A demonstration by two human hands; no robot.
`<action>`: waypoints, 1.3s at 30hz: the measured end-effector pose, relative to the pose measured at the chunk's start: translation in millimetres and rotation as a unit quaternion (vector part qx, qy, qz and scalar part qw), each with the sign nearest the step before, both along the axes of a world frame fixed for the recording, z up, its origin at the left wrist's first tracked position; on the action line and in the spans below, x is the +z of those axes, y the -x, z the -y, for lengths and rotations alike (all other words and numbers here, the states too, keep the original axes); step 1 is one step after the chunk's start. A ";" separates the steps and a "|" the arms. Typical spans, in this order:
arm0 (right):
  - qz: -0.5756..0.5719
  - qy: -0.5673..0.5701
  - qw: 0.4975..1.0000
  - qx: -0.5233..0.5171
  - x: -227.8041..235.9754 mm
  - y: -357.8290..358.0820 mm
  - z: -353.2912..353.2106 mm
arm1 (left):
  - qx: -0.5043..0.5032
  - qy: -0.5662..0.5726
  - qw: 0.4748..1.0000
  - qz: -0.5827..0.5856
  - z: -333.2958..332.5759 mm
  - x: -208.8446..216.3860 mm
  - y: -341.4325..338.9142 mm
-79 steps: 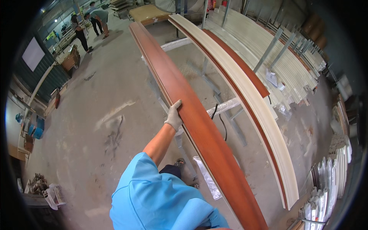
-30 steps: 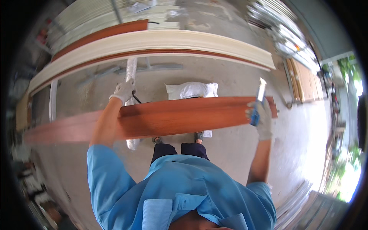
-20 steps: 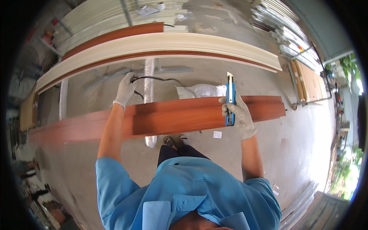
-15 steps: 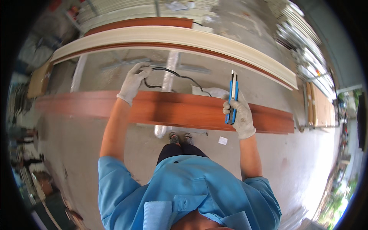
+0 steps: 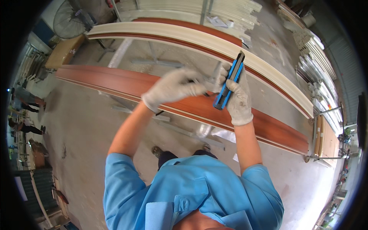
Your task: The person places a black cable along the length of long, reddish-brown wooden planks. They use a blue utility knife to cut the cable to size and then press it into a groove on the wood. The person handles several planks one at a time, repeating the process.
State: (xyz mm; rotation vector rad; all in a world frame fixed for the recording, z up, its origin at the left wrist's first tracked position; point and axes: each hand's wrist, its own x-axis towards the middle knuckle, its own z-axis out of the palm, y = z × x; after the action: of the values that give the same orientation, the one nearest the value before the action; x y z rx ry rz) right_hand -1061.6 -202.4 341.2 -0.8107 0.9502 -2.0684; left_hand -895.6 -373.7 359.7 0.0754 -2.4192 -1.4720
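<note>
My gloved right hand [image 5: 240, 97] is closed round a blue and black utility knife [image 5: 230, 82], held tilted above the near reddish-brown board [image 5: 109, 79]. Over the same board, my gloved left hand [image 5: 172, 87] reaches across toward the right one. Motion smears its fingers, so whether they grip anything is unclear. A small dark bit [image 5: 209, 94] shows between its fingertips and the knife; the rest of it is hidden. Beyond both hands runs a long cream moulding [image 5: 184, 31] with a brown lower edge.
Behind the moulding lies another brown board [image 5: 191, 26] near stacked white lengths [image 5: 180, 10]. Grey metal stands [image 5: 157, 61] are on the floor below. A cardboard box [image 5: 63, 51] and a large fan [image 5: 68, 19] stand far left. People [image 5: 27, 101] are at the left edge.
My left hand has moved right, toward the knife; the black cord it held is mostly out of sight. The knife has tilted rightward at its top. My view has shifted and turned.
</note>
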 end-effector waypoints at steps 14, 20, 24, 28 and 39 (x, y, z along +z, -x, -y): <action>-0.182 -0.138 0.974 0.006 7.8 -176.1 184.6 | 0.233 -0.014 0.972 0.012 103.0 -28.6 -143.7; -0.775 -0.042 0.570 -0.268 68.9 -149.3 211.1 | 0.236 0.290 0.926 0.057 178.1 22.6 -139.1; -0.768 -0.126 0.621 -0.093 93.3 -125.8 282.6 | 0.200 0.378 0.901 0.068 221.7 65.8 -123.7; -0.646 -0.198 0.733 -0.077 106.0 -109.7 318.4 | 0.248 0.418 0.869 0.095 270.9 90.1 -154.1; -0.564 -0.204 0.797 -0.069 124.8 -190.6 392.3 | 0.144 0.417 0.889 0.127 387.9 132.7 -301.7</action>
State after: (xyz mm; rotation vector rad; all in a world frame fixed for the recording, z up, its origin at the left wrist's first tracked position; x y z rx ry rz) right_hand -871.0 -594.7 466.1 -1.8023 2.0236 -1.2258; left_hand -593.9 -761.6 492.4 0.4277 -2.8714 -0.2323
